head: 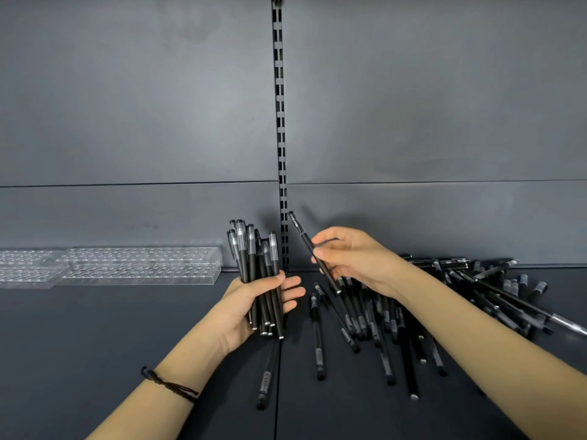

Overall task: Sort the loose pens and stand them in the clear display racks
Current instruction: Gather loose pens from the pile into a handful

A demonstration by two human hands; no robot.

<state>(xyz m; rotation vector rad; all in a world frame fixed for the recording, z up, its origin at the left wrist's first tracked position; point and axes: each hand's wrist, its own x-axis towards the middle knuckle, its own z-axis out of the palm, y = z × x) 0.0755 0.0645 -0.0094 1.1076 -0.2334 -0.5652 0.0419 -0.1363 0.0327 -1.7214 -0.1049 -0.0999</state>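
Note:
My left hand (254, 304) grips an upright bundle of several black pens (255, 265), caps up, above the dark shelf. My right hand (352, 258) pinches a single black pen (303, 238) that slants up to the left, a little right of the bundle and apart from it. Below and to the right of that hand lies a heap of loose black pens (444, 300) on the shelf. Two clear display racks (143, 265) (28, 268) with rows of holes lie at the back left, with no pens standing in them.
The dark grey shelf (127, 344) runs to a grey back panel with a slotted upright (281, 122) in the middle. A lone pen (266, 376) lies under my left hand. A dark cord bracelet (168, 384) circles my left wrist.

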